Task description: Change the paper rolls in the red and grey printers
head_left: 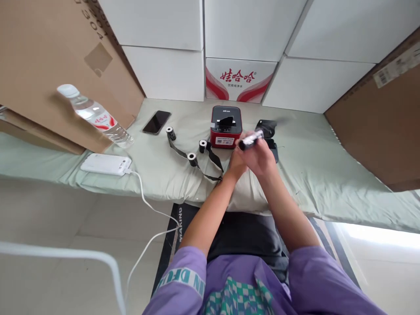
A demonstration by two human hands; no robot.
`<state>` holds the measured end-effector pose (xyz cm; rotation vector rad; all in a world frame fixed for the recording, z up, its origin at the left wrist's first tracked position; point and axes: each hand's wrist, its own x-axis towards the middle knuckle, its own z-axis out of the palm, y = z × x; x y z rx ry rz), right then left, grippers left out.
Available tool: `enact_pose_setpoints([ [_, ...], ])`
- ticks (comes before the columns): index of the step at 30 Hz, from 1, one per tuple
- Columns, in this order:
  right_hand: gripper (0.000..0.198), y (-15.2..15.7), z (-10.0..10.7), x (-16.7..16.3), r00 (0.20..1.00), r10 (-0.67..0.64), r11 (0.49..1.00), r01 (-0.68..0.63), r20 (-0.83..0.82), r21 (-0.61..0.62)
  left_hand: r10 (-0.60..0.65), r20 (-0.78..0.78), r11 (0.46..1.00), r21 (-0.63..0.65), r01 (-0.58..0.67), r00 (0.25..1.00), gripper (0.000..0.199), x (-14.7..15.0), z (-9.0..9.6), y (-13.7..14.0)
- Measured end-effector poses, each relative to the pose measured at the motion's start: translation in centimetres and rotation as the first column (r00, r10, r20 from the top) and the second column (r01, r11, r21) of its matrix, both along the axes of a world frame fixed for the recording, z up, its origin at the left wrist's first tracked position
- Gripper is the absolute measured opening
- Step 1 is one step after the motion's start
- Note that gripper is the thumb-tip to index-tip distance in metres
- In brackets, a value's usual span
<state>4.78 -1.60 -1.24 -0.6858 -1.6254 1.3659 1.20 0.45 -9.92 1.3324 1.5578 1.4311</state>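
Observation:
My right hand [260, 158] is closed around a shiny black roll [252, 140], held in front of the red and black device [226, 127]. The roll's dark end faces left. My left hand [238, 161] is close against my right hand and partly behind it; its fingers are mostly hidden. A black strip [226, 121] sticks up from the device's top. Right beside my hands, an open black case [271, 143] lies on the cloth. To the left are small rolls of black ribbon [192, 159] with white cores, their ends trailing toward my left forearm.
A phone [157, 122] lies at the back left of the cloth-covered surface [315, 166]. A water bottle [98, 117] stands at the left, near a white power bank [106, 164] with a cable [143, 197]. White boxes [173, 72] line the back; brown cartons [383, 113] stand at the sides.

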Motion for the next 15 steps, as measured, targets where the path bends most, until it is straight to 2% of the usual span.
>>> enact_pose_setpoints([
  [4,0.058,-2.0,-1.7,8.1,0.983,-0.172,0.975,0.179,0.061,-0.129,-0.071,-0.138,0.997,-0.04,0.066,0.988,0.033,-0.9,0.6,-1.5],
  [7,0.055,-0.6,-1.7,13.2,0.966,-0.251,0.964,0.255,0.056,-0.08,-0.095,-0.177,0.995,-0.057,0.086,0.98,0.028,-1.6,0.4,-2.0],
  [9,0.054,1.7,-1.7,15.3,0.949,-0.293,0.956,0.289,0.114,0.048,-0.099,-0.164,0.994,-0.055,0.091,0.981,0.028,-1.7,0.2,-1.9],
  [11,0.047,4.4,-1.8,16.2,0.907,-0.332,0.932,0.273,0.259,0.236,-0.094,-0.167,0.995,-0.059,0.086,0.981,0.029,-1.6,0.0,-1.7],
  [13,0.035,6.8,-1.9,16.0,0.816,-0.392,0.88,0.198,0.424,0.432,-0.086,-0.182,0.994,-0.077,0.073,0.98,0.029,-1.5,0.0,-1.6],
  [15,0.026,8.6,-2.0,15.1,0.715,-0.45,0.821,0.096,0.535,0.563,-0.084,-0.194,0.993,-0.101,0.065,0.977,0.029,-1.4,0.2,-1.7],
])
